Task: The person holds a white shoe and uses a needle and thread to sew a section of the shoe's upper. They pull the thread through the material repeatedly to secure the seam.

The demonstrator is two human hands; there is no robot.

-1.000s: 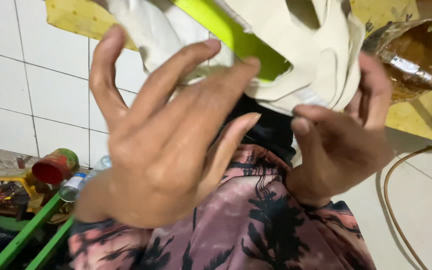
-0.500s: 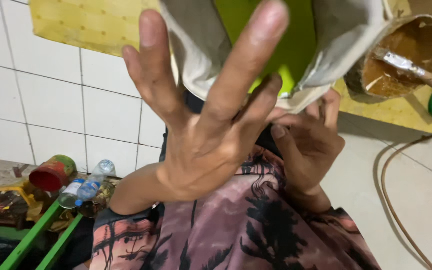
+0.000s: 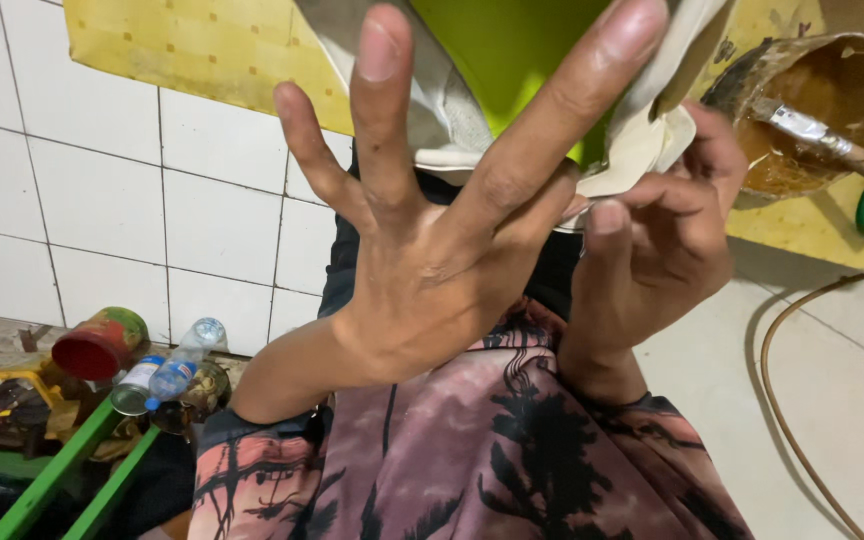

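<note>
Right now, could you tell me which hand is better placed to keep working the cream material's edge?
Probably the right hand: its fingers pinch the cream material edge, while the left hand is splayed open.

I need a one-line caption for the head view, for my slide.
Left hand spread wide, right hand pinching cream fabric near a glue pot with brush.

cream sheet [image 3: 642,150]: soft, matt, cloth-like material, pinched in the right hand [image 3: 652,250] grip
green piece [image 3: 512,60]: smooth, slightly glossy, plastic-looking, wrapped by the cream sheet
wall tiles [image 3: 102,190]: glossy white ceramic, left of the green piece
yellow mat [image 3: 202,45]: matt, paper-like or vinyl, patterned, left of the green piece
pot [image 3: 812,110]: rough, crusted with shiny brown paste, right of the green piece
brush [image 3: 802,125]: bright metal ferrule, wooden handle, in the pot
bottle [image 3: 182,365]: clear plastic, below the tiles
</note>
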